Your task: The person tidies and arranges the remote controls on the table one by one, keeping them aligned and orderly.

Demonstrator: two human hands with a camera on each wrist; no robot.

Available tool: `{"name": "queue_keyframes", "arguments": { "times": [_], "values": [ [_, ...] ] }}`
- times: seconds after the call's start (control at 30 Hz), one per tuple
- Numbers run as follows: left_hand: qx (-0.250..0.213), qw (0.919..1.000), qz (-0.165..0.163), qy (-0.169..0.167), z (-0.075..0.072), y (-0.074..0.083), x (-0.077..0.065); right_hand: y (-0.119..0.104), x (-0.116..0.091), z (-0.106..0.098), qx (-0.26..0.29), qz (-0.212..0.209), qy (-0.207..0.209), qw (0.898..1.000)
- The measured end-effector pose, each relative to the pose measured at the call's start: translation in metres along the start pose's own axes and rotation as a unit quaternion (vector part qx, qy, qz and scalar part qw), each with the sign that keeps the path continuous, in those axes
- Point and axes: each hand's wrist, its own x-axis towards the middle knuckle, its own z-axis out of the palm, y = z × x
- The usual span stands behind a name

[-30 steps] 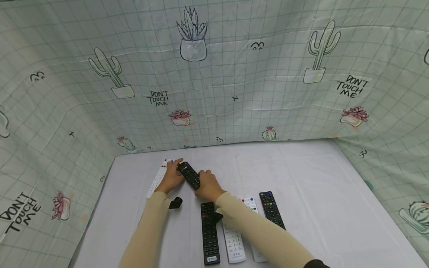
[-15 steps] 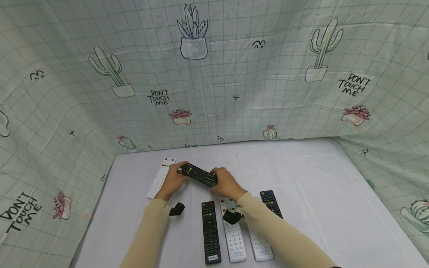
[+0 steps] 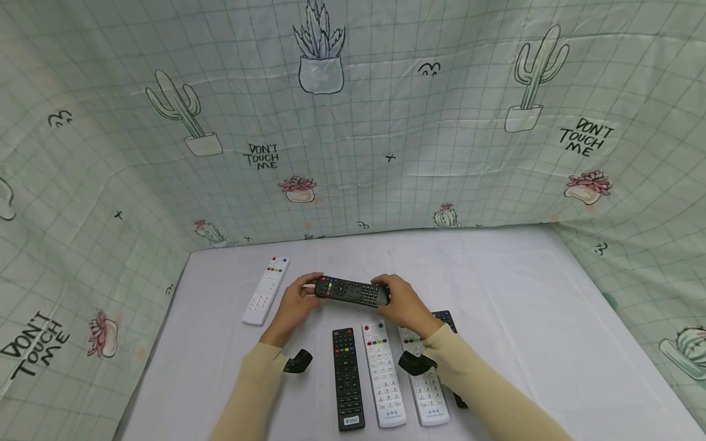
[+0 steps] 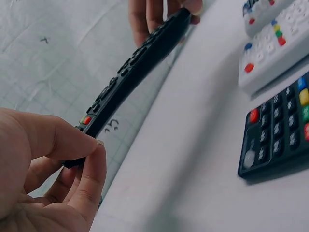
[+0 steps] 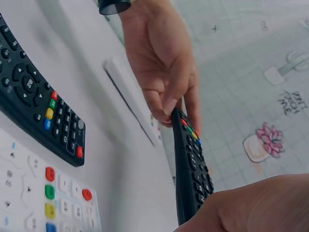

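Note:
A black remote control [image 3: 353, 291] with coloured buttons is held crosswise above the table, between both hands. My left hand [image 3: 292, 309] pinches its left end, the end with the red button, between thumb and fingers. At the other end my right hand [image 3: 407, 305] grips the remote with the thumb on the near side and fingers on the far side. In the left wrist view the remote's dark edge [image 4: 140, 72] shows raised off the white surface. A white remote [image 3: 266, 291] lies to the left of my left hand, slanted on the table.
In front lie a black remote [image 3: 348, 380], a white remote [image 3: 383, 373] and another white remote [image 3: 429, 392], side by side. Another black remote [image 3: 444, 316] is partly hidden by my right forearm. A printed cloth [image 3: 358, 122] hangs behind the white table [image 3: 496, 275].
Both hands have moved right with the black remote, the right hand farther. The remote has turned from steeply slanted to nearly crosswise. The white remote at left has come into full view.

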Motion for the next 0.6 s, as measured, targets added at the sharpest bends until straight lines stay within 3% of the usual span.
{"name": "queue_keyframes", "arguments": {
  "times": [0.23,0.6],
  "values": [
    [-0.029,0.9994,0.008,-0.016,0.015,0.003,-0.009,0.011,-0.019,-0.015,0.034,0.002,0.009,0.999],
    [-0.035,0.9968,0.034,-0.063,0.039,0.008,-0.019,0.027,-0.053,-0.030,0.065,0.004,0.035,0.997]
  ]
}}
